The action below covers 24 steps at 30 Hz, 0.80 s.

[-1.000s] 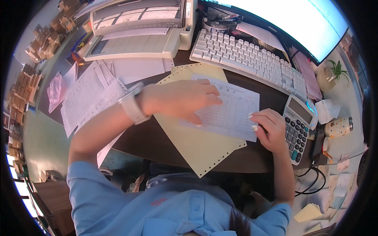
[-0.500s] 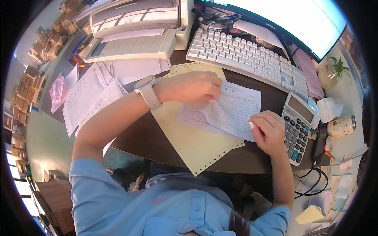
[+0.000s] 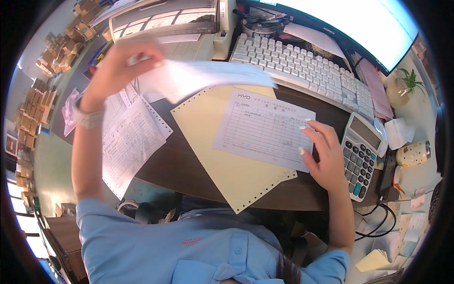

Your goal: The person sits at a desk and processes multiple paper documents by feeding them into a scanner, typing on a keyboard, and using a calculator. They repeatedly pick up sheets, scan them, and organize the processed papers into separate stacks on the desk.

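My left hand [image 3: 125, 66], smeared by motion, is raised near the printer and pinches one end of a white paper sheet [image 3: 208, 73]. That sheet is blurred and stretches rightward to just below the keyboard. A white printed form [image 3: 260, 132] with ruled lines lies on a yellow sheet [image 3: 208, 156] with punched edges. At the form's right edge rests my right hand [image 3: 324, 154], thumb and fingers apart, fingertips on or close to the paper. More white slips [image 3: 132, 142] with punched edges lie on the desk to the left, under and beside my left forearm.
Behind the papers stands a white keyboard [image 3: 298, 71], with a monitor [image 3: 340, 23] beyond it. A calculator [image 3: 357, 161] lies right of my right hand. The printer [image 3: 184, 47] occupies the back left. A patterned cup [image 3: 412, 154] and black cables [image 3: 390, 220] are at the far right.
My left hand has lifted the top sheet off the form and swung it up and leftward, baring the form beneath. My right hand has stayed at the form's right edge, its fingers more spread.
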Each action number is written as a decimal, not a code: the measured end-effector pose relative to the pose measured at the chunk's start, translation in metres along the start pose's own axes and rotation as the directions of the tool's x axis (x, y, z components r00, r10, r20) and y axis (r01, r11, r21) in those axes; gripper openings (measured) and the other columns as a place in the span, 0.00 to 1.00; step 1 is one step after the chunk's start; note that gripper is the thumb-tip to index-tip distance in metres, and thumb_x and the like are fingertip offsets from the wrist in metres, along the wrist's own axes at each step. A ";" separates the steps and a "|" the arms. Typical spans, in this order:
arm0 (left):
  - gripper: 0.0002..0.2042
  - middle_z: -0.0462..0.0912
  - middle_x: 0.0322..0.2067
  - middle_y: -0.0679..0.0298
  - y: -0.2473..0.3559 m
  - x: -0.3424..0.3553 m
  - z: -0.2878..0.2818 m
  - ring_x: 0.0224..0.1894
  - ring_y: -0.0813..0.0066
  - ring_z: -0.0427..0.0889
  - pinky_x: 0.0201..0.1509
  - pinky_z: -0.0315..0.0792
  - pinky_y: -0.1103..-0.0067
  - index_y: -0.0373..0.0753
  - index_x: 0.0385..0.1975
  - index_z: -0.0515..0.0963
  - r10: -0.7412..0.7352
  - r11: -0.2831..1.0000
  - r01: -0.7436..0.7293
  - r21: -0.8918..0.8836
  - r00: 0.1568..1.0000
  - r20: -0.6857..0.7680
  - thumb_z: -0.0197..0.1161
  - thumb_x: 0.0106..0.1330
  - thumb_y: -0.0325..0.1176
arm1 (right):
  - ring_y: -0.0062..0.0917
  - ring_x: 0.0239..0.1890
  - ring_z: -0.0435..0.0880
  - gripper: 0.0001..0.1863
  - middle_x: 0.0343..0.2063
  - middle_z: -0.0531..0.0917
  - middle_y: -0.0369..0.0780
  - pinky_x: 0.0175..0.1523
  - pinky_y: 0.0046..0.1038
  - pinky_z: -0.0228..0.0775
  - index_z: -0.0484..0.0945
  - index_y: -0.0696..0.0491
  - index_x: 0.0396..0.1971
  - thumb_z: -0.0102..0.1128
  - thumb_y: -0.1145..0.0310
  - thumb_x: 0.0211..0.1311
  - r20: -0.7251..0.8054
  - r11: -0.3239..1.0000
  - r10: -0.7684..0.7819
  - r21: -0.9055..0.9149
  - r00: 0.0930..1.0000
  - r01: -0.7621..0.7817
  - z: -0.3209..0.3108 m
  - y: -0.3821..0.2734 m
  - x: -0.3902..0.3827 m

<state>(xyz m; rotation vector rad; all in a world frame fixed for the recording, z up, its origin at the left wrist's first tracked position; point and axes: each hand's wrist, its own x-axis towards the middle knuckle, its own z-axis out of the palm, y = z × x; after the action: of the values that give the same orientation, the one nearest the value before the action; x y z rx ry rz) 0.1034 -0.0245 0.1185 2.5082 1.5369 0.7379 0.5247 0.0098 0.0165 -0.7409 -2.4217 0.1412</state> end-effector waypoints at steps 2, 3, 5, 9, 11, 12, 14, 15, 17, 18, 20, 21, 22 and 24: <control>0.03 0.76 0.33 0.63 -0.008 -0.030 -0.017 0.32 0.80 0.72 0.33 0.66 0.84 0.29 0.30 0.75 -0.049 0.993 0.045 -0.106 0.998 -0.035 0.57 0.57 0.18 | 0.40 0.52 0.72 0.25 0.52 0.71 0.44 0.54 0.38 0.66 0.72 0.55 0.48 0.66 0.65 0.47 0.168 0.999 0.035 -0.022 0.985 -0.032 0.003 0.001 -0.004; 0.04 0.75 0.31 0.63 -0.013 -0.045 -0.028 0.31 0.81 0.72 0.30 0.64 0.85 0.30 0.30 0.75 -0.026 1.000 0.026 -0.002 1.000 -0.010 0.58 0.55 0.17 | 0.40 0.53 0.71 0.26 0.52 0.71 0.44 0.55 0.38 0.65 0.72 0.55 0.48 0.66 0.64 0.46 0.208 0.998 0.037 -0.047 0.978 -0.028 0.004 0.001 -0.004; 0.04 0.77 0.30 0.65 -0.017 -0.083 -0.040 0.30 0.82 0.71 0.27 0.62 0.85 0.32 0.28 0.76 -0.221 0.975 0.220 0.044 0.975 0.024 0.60 0.53 0.18 | 0.40 0.55 0.69 0.28 0.52 0.71 0.44 0.57 0.39 0.63 0.72 0.54 0.48 0.67 0.60 0.46 0.287 0.995 0.039 -0.095 0.957 -0.012 0.005 0.000 -0.003; 0.04 0.79 0.30 0.66 -0.010 -0.122 -0.020 0.30 0.80 0.74 0.26 0.63 0.84 0.35 0.26 0.78 -0.410 0.912 0.408 0.046 0.910 0.058 0.62 0.51 0.19 | 0.39 0.58 0.67 0.32 0.53 0.71 0.44 0.59 0.40 0.61 0.72 0.54 0.49 0.69 0.55 0.42 0.316 0.996 0.059 -0.087 0.947 -0.033 0.003 -0.001 -0.003; 0.05 0.80 0.31 0.65 -0.015 -0.135 -0.003 0.31 0.77 0.76 0.27 0.66 0.83 0.35 0.26 0.79 -0.420 0.908 0.419 0.022 0.903 0.091 0.63 0.50 0.19 | 0.39 0.58 0.68 0.34 0.53 0.71 0.44 0.59 0.40 0.61 0.72 0.54 0.49 0.70 0.54 0.40 0.318 0.996 0.052 -0.082 0.947 -0.027 0.003 0.000 -0.002; 0.05 0.80 0.31 0.65 -0.015 -0.140 0.005 0.31 0.75 0.76 0.28 0.67 0.82 0.36 0.26 0.80 -0.429 0.903 0.430 0.019 0.897 0.104 0.63 0.50 0.19 | 0.39 0.58 0.68 0.34 0.53 0.71 0.44 0.59 0.40 0.61 0.72 0.54 0.49 0.70 0.54 0.40 0.312 0.996 0.051 -0.083 0.949 -0.026 0.003 0.000 -0.003; 0.05 0.79 0.32 0.64 -0.019 -0.147 0.023 0.33 0.73 0.77 0.32 0.69 0.81 0.36 0.26 0.80 -0.402 0.914 0.406 -0.009 0.906 0.133 0.64 0.50 0.20 | 0.39 0.58 0.68 0.35 0.53 0.71 0.43 0.59 0.40 0.61 0.72 0.55 0.49 0.70 0.54 0.40 0.301 0.996 0.050 -0.086 0.952 -0.025 0.004 0.000 -0.004; 0.06 0.79 0.33 0.64 -0.018 -0.147 0.028 0.34 0.72 0.77 0.35 0.70 0.80 0.36 0.26 0.81 -0.364 0.928 0.372 -0.034 0.920 0.149 0.64 0.49 0.19 | 0.39 0.58 0.68 0.35 0.53 0.71 0.43 0.59 0.40 0.61 0.72 0.55 0.49 0.70 0.54 0.40 0.300 0.996 0.049 -0.084 0.953 -0.025 0.004 0.001 -0.004; 0.08 0.78 0.35 0.63 -0.011 -0.143 0.027 0.37 0.70 0.78 0.41 0.71 0.78 0.37 0.30 0.81 -0.457 0.882 0.471 -0.018 0.864 0.210 0.66 0.48 0.22 | 0.39 0.58 0.68 0.35 0.53 0.71 0.43 0.59 0.40 0.61 0.72 0.55 0.49 0.70 0.54 0.40 0.299 0.996 0.049 -0.081 0.953 -0.025 0.004 0.000 -0.004; 0.09 0.78 0.36 0.62 -0.010 -0.140 0.025 0.37 0.69 0.78 0.42 0.71 0.77 0.37 0.31 0.81 -0.464 0.878 0.478 -0.007 0.854 0.235 0.66 0.48 0.23 | 0.39 0.58 0.68 0.35 0.53 0.71 0.43 0.59 0.40 0.61 0.72 0.55 0.49 0.70 0.54 0.40 0.300 0.996 0.051 -0.085 0.953 -0.027 0.005 0.000 -0.004; 0.12 0.78 0.36 0.61 -0.005 -0.127 0.020 0.39 0.67 0.77 0.44 0.71 0.76 0.37 0.35 0.80 -0.433 0.894 0.448 -0.004 0.865 0.254 0.67 0.48 0.25 | 0.39 0.58 0.68 0.35 0.53 0.71 0.43 0.59 0.40 0.61 0.72 0.55 0.49 0.70 0.54 0.39 0.298 0.996 0.055 -0.090 0.953 -0.029 0.004 -0.001 -0.004; 0.14 0.78 0.37 0.60 -0.001 -0.116 0.020 0.39 0.65 0.77 0.45 0.71 0.75 0.36 0.37 0.79 -0.394 0.912 0.411 -0.017 0.885 0.247 0.67 0.49 0.27 | 0.39 0.57 0.68 0.34 0.52 0.72 0.43 0.58 0.40 0.62 0.72 0.55 0.49 0.70 0.55 0.39 0.292 0.996 0.050 -0.090 0.955 -0.025 0.005 -0.001 -0.003; 0.16 0.78 0.37 0.60 0.004 -0.103 0.020 0.40 0.64 0.77 0.46 0.71 0.74 0.36 0.39 0.79 -0.355 0.928 0.372 -0.029 0.904 0.239 0.68 0.49 0.28 | 0.39 0.56 0.69 0.34 0.52 0.72 0.43 0.58 0.39 0.62 0.72 0.55 0.49 0.71 0.55 0.39 0.285 0.996 0.046 -0.090 0.957 -0.021 0.005 -0.002 -0.002; 0.19 0.78 0.39 0.58 0.016 -0.062 0.024 0.43 0.60 0.76 0.49 0.70 0.72 0.35 0.43 0.77 -0.110 0.991 0.124 -0.042 0.964 0.243 0.68 0.50 0.30 | 0.39 0.54 0.71 0.33 0.50 0.73 0.43 0.57 0.39 0.63 0.72 0.55 0.48 0.71 0.57 0.39 0.249 0.997 0.058 -0.067 0.967 -0.042 0.004 -0.001 -0.002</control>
<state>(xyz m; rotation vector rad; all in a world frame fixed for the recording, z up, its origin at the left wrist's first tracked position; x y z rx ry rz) 0.1038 -0.0822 0.0813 2.3402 1.5382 0.4355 0.5237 0.0078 0.0125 -0.8569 -2.6578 0.1924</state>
